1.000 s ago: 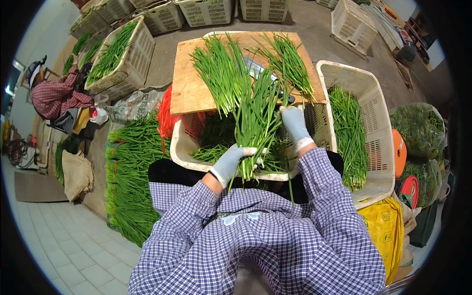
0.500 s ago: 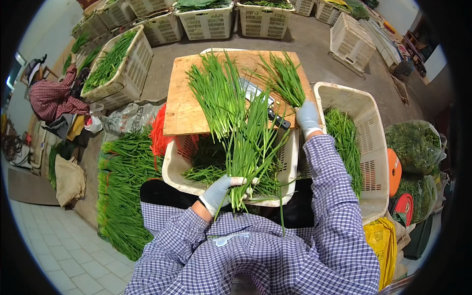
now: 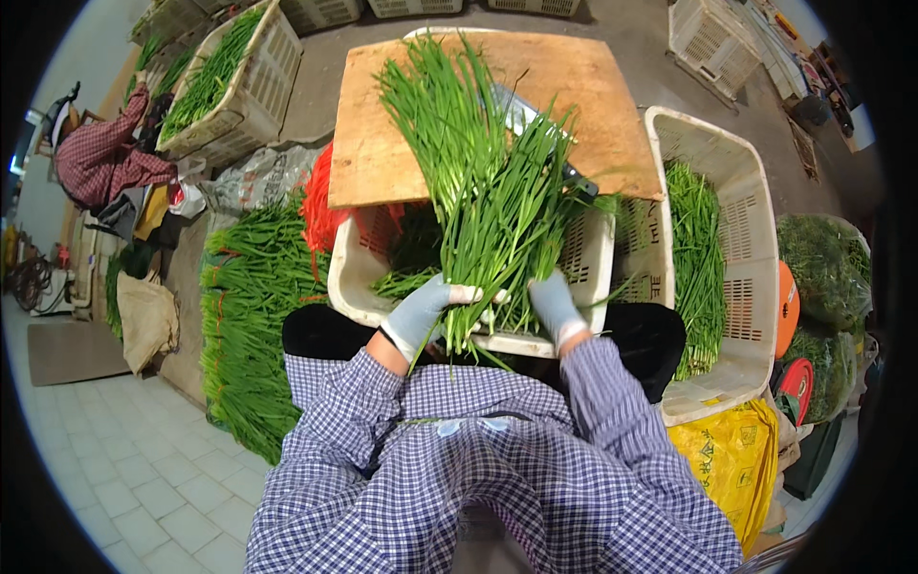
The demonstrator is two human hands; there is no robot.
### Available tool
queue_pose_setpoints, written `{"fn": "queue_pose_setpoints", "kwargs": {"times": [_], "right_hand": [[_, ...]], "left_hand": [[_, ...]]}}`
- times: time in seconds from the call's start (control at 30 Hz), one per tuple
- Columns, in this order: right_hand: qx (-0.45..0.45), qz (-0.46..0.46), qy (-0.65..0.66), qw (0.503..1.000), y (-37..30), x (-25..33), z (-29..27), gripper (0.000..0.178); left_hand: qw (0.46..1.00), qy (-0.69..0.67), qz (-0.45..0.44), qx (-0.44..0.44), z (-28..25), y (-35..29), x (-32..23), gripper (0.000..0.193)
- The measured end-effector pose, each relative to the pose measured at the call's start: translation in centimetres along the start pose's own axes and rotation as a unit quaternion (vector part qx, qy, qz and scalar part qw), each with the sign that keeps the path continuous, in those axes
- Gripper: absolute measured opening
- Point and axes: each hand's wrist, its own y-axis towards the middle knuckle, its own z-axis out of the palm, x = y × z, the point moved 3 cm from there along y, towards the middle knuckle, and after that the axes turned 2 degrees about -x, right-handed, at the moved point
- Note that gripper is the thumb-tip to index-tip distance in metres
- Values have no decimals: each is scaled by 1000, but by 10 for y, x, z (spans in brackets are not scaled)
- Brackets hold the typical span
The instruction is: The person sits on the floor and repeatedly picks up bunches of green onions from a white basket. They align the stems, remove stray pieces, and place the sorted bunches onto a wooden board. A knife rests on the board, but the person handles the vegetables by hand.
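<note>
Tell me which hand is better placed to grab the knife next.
Probably your right hand: it's nearer the knife handle, which points toward that side. Your left hand is farther off. Both hold greens.

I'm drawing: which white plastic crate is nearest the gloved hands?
The crate partly beneath the brown wooden board, beside the left hand and right hand; none stands closer.
</note>
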Motion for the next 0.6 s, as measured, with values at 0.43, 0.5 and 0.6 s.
{"fn": "queue_pose_setpoints", "kwargs": {"times": [0.43,0.5,0.6], "right_hand": [[26,4,-82,996,154,-52,40,33],[72,-74,-110,989,131,-47,22,36],[109,-131,144,975,69,-34,-38,40]], "left_hand": [[994,-60,-30,85,1,1,12,61],[987,-113,-57,103,-1,7,14,63],[976,-175,-69,105,0,15,15,60]]}}
